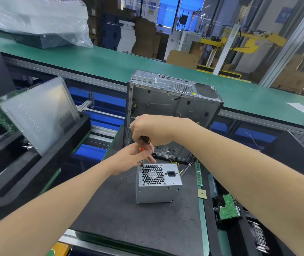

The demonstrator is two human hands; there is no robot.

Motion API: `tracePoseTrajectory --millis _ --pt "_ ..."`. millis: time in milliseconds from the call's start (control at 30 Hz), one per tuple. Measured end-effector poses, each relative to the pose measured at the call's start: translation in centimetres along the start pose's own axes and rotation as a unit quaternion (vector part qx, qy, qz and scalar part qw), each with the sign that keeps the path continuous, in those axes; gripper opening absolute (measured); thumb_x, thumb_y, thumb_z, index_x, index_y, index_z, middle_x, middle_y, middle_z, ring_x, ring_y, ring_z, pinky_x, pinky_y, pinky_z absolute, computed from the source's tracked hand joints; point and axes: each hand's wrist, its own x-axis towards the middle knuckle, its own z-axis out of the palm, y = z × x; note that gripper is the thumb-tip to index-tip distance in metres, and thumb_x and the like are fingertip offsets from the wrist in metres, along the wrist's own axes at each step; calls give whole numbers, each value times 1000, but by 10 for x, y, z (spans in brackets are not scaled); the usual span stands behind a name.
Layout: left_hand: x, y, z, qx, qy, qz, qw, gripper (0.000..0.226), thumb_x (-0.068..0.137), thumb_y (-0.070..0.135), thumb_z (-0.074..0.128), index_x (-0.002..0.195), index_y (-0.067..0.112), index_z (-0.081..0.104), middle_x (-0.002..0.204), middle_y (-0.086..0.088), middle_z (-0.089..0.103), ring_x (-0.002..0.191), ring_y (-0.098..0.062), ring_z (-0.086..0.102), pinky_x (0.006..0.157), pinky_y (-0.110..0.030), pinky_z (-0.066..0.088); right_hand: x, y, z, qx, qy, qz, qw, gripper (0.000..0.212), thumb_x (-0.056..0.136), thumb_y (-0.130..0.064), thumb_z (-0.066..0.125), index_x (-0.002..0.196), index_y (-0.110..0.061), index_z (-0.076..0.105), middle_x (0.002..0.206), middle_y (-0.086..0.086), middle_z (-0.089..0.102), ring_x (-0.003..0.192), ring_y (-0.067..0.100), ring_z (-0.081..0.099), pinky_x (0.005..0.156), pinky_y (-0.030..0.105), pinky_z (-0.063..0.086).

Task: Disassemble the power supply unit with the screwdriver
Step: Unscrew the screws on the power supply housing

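Curling round the black-and-orange handle of the screwdriver [145, 139], the right grip [148, 129] held it tip down at the top left corner of the PSU [154, 193], while the left grip [129, 159] pinched the shaft just above. The PSU stood on a dark mat [129, 209] on the desk [202, 209], before an open case [166, 108]. Blue signs [284, 14] in the factory hall behind were too blurred to read.

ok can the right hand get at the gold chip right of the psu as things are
Probably yes: the chip lies uncovered right of the psu, with nothing standing between. But the right hand has its grip on the screwdriver, so it would have to free itself first.
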Motion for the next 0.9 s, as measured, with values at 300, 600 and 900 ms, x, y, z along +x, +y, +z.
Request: tracePoseTrajectory --millis 300,600,900 --pt "3 -4 0 6 14 -11 1000 39 90 78 56 113 47 58 114 4 79 116 -9 71 108 -53 50 2 -20 -3 69 61 324 942 73 94 -79 35 76 -13 60 73 1 59 65 22 61 54 32 46" --pt "3 -3 -2 25 11 7 1000 34 93 73 55 115 47 58 114 5 79 117 -8 70 103 -48 56 0 -7 -8 166 -18 232 958 25 92 -27 67 77 -7 66 51 3 68 39 14 65 42 22 48" --pt "4 -6 -4 -19 9 -10 1000 40 98 59 52 122 28 56 116 1 79 122 -6 67 109 -47 49 4 1 -4 75 -15 51 996 26 76 7 63 71 -17 74 82 -1 70 80 20 68 63 26 47"
